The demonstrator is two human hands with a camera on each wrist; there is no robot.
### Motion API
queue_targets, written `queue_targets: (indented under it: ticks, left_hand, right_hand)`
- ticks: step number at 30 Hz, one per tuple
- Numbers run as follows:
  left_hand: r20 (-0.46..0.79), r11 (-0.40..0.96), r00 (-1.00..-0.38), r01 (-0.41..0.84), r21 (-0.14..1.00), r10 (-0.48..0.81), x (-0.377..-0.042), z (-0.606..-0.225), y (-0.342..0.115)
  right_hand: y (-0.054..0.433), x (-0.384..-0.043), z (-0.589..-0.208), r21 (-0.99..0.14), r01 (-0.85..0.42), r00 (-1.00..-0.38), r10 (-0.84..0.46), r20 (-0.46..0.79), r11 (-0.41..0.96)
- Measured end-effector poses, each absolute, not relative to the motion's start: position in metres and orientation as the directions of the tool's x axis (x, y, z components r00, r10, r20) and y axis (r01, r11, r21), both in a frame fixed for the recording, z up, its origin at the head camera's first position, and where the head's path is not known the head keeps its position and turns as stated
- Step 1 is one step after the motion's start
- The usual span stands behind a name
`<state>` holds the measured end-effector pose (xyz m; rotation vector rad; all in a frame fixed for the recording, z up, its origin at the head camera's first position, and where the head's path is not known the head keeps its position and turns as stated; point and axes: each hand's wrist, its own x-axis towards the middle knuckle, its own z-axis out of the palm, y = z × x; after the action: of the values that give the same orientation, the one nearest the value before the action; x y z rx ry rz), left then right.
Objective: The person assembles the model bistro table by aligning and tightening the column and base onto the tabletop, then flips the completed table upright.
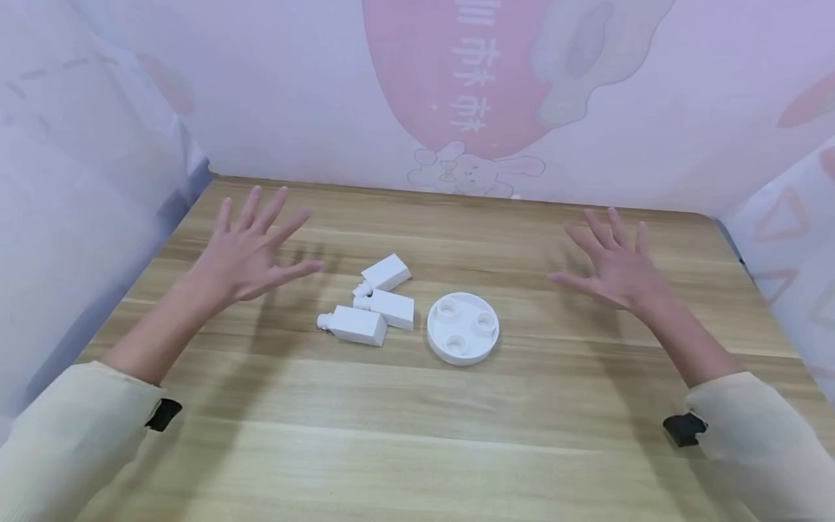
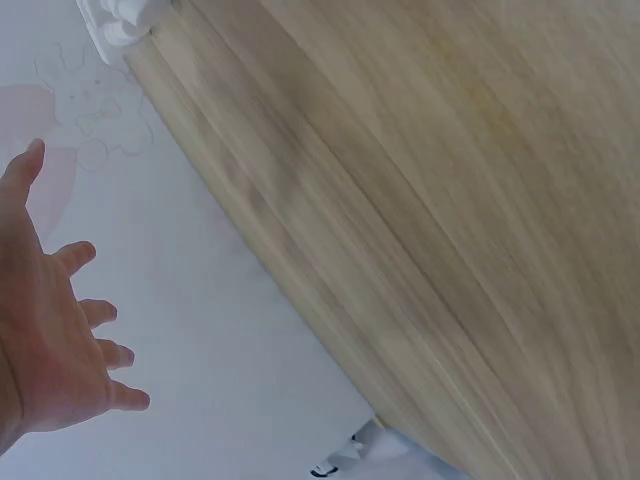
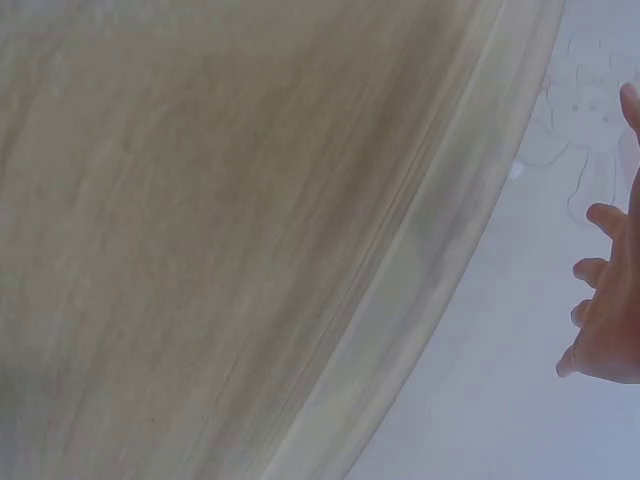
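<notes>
My left hand (image 1: pixel 244 254) is held above the left side of the table, fingers spread, holding nothing. Over the right side hovers my right hand (image 1: pixel 616 268), its fingers spread too and nothing in it. Between the hands lie three white block-shaped pieces with narrow knobbed ends: a rear one (image 1: pixel 386 272), a middle one (image 1: pixel 393 309) and a front one (image 1: pixel 357 325). They lie close together on their sides, knobs toward the left. Just right of them sits a round white base (image 1: pixel 463 330) with three raised ring sockets. In the left wrist view, white pieces (image 2: pixel 128 20) show at the top edge.
The wooden table (image 1: pixel 417 435) reaches to a printed pale backdrop (image 1: pixel 293 94) along its far edge. Similar sheets hang at the left and right sides. Each light sleeve has a black clip, one on the left cuff (image 1: pixel 163 415) and one on the right cuff (image 1: pixel 683 429).
</notes>
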<state>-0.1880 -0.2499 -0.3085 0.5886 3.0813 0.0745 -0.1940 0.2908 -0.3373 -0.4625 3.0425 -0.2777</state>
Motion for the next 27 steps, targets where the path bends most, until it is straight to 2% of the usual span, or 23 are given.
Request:
queue_targets:
  ticks: [13, 21, 27]
  left_hand:
    - [-0.015, 0.863, -0.865, 0.500, 0.070, 0.502, -0.171, -0.309, -0.211]
    - [-0.004, 0.794, -0.805, 0.585, 0.165, 0.594, -0.161, -0.310, -0.193]
    - [0.051, 0.730, -0.753, 0.651, 0.210, 0.657, -0.156, -0.314, -0.183]
  right_hand:
    - [0.252, -0.177, -0.332, -0.186, -0.430, -0.897, -0.442, -0.026, 0.884]
    - [0.225, -0.166, -0.329, -0.280, -0.474, -0.863, -0.504, -0.042, 0.835]
    - [0.207, -0.160, -0.338, -0.379, -0.541, -0.807, -0.590, -0.016, 0.751]
